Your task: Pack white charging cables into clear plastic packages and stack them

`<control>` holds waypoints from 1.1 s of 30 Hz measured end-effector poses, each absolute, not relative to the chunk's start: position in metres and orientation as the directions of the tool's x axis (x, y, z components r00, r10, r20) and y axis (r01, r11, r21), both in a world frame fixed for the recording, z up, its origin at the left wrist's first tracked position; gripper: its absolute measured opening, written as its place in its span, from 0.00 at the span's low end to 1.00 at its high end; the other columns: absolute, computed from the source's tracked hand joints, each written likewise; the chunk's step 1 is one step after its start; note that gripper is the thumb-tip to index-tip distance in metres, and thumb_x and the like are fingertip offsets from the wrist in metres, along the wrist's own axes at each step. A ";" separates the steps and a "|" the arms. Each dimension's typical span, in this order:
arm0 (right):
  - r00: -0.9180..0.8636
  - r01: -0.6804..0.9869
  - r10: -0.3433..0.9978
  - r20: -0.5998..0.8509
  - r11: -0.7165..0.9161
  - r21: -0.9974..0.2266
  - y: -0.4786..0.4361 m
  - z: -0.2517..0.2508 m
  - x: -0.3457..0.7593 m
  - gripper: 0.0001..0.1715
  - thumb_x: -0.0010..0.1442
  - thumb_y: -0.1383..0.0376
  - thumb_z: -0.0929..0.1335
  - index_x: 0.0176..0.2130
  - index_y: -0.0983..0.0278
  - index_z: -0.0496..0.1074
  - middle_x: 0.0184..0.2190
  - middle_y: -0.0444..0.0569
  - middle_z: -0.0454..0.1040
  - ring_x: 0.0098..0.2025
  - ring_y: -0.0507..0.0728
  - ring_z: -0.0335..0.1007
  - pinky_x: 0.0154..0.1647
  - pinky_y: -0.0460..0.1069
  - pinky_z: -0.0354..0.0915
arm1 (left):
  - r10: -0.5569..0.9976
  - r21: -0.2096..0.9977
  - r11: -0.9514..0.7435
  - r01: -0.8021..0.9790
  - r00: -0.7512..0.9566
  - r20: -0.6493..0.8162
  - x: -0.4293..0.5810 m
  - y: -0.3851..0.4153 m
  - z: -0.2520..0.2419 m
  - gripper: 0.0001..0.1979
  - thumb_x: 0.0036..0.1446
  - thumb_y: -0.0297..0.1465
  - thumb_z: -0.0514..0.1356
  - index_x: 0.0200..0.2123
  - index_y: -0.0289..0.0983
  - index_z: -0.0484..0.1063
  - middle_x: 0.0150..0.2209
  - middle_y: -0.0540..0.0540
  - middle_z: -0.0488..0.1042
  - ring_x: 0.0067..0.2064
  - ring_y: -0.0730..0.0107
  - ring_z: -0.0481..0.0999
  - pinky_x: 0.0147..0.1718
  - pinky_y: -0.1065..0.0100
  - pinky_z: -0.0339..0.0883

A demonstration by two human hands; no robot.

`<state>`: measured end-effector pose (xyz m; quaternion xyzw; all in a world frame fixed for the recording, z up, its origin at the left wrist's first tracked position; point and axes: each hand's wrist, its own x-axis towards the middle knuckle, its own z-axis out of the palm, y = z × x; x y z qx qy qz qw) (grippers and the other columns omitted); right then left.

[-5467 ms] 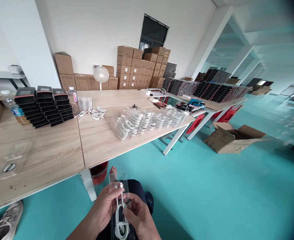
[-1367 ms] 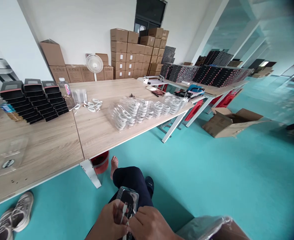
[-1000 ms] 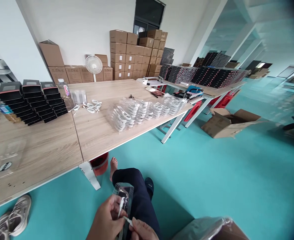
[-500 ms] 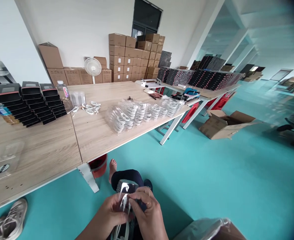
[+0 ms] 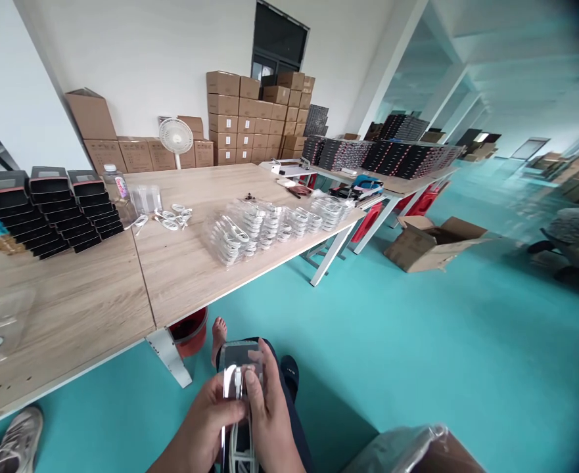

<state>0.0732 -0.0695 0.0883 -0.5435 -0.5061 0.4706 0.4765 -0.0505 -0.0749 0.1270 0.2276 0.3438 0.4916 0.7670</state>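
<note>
Both hands hold a clear plastic package (image 5: 234, 358) over my lap, with a coiled white cable (image 5: 241, 443) lying in or against it. My left hand (image 5: 203, 420) grips the package's left side, its thumb across the cable near a white connector. From the right, my right hand (image 5: 271, 417) wraps round the package, thumb pressing close to the cable ends and fingers behind the far edge. On the table ahead stand rows of similar packed cables (image 5: 274, 223) in clear plastic. Several loose white cables (image 5: 173, 217) lie further left.
Stacks of black boxes (image 5: 45, 210), a bottle (image 5: 116, 184) and flat clear plastic pieces (image 5: 0, 322) rest on the wooden table (image 5: 181, 282). A red bucket (image 5: 190, 332) stands underneath. At lower right is a plastic-lined carton (image 5: 417, 450); another open carton (image 5: 432, 243) sits on the floor.
The package has tilted more upright and turned its front towards me. My right hand has gone from pinching at the connectors to wrapping round its right side. The view has shifted slightly.
</note>
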 end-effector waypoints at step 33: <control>0.019 -0.158 0.989 -0.149 -0.145 -0.977 -0.047 0.045 0.074 0.40 0.58 0.41 0.70 0.60 0.60 0.68 0.40 0.55 0.81 0.36 0.62 0.78 0.26 0.51 0.71 | 0.950 0.749 0.036 -0.661 -0.209 -0.230 -0.090 -0.023 0.098 0.40 0.57 0.35 0.66 0.68 0.62 0.53 0.70 0.50 0.63 0.67 0.51 0.66 0.58 0.57 0.70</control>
